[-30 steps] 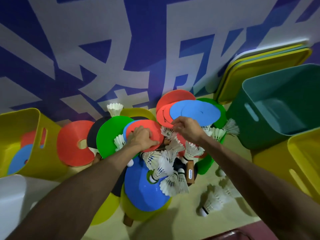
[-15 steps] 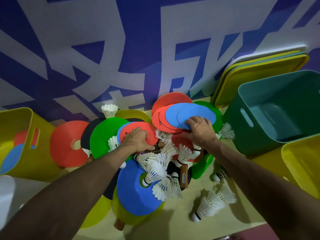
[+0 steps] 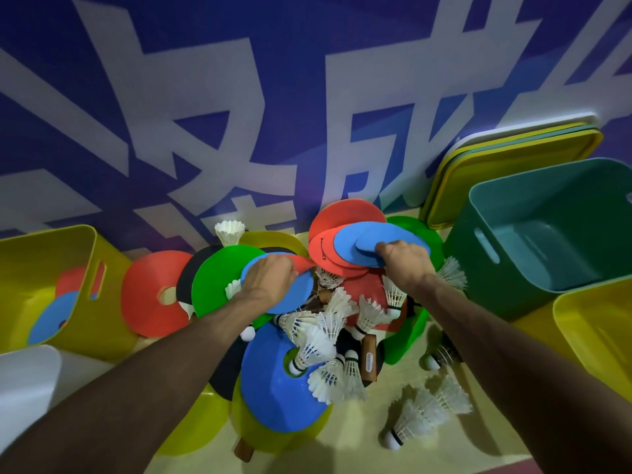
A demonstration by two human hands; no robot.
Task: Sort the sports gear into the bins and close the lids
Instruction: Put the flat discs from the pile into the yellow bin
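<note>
Biggest stuff first: the teal bin stood open on the right with one yellow bin just in front of it and another yellow bin off to the left with a few discs already inside. The lids leaned on the wall behind the teal one, so nothing was closed. Everything else was one heap on the floor between the bins. My left hand was curled round the edge of a blue disc, with a red disc buckled up beside the fingers. My right hand pinched the near edge of a fanned stack of blue and red discs at the back. My worry from here was that both grips were edge-only, so the stack could slide apart on the lift. The shuttlecocks lay against those discs, so they could get dragged off and scatter across the floor, and that floppy red one looked ready to spring loose.
</note>
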